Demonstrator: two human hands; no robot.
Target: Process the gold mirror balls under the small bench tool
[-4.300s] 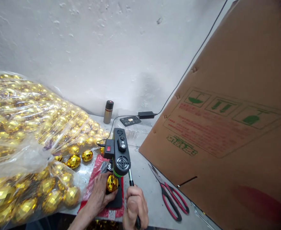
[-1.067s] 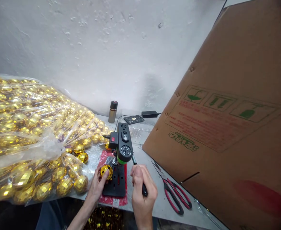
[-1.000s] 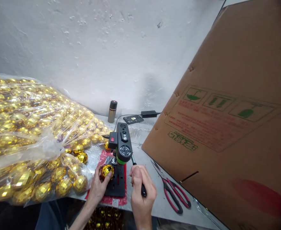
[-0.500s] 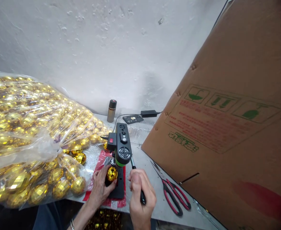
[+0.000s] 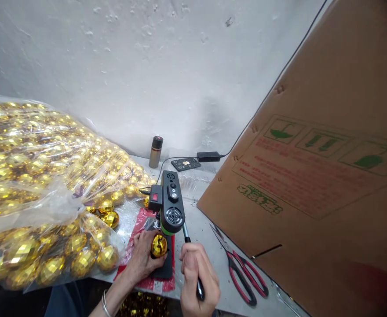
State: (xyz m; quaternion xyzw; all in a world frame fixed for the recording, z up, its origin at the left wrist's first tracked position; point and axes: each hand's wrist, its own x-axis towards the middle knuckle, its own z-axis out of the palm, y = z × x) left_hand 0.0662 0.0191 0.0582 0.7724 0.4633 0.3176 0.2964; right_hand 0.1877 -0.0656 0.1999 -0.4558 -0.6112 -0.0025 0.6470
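Between the thumb and fingers of my left hand (image 5: pixel 144 255) sits a gold mirrored ball (image 5: pixel 159 245), held just below the head of a small black bench press (image 5: pixel 173 202). The press has a side box with a red switch and a green ring under its round front end. My right hand (image 5: pixel 198 279) is wrapped round the black grip of the press's lever (image 5: pixel 187 235), which slopes down toward me. Beneath the ball, the black base (image 5: pixel 163 269) of the press stands on red plastic (image 5: pixel 140 220); my left hand hides part of it.
A big clear bag of gold balls (image 5: pixel 45 163) fills the left side. Red-handled scissors (image 5: pixel 242 273) lie on the right, beside a large cardboard box (image 5: pixel 305 154). Behind the press are a brown bottle (image 5: pixel 155 152), a dark phone-like slab (image 5: pixel 186 164) and a power adapter (image 5: pixel 209 156).
The ball and my left hand have shifted slightly right and down in view. My right hand on the lever sits a little lower. The whole view has shifted slightly too.
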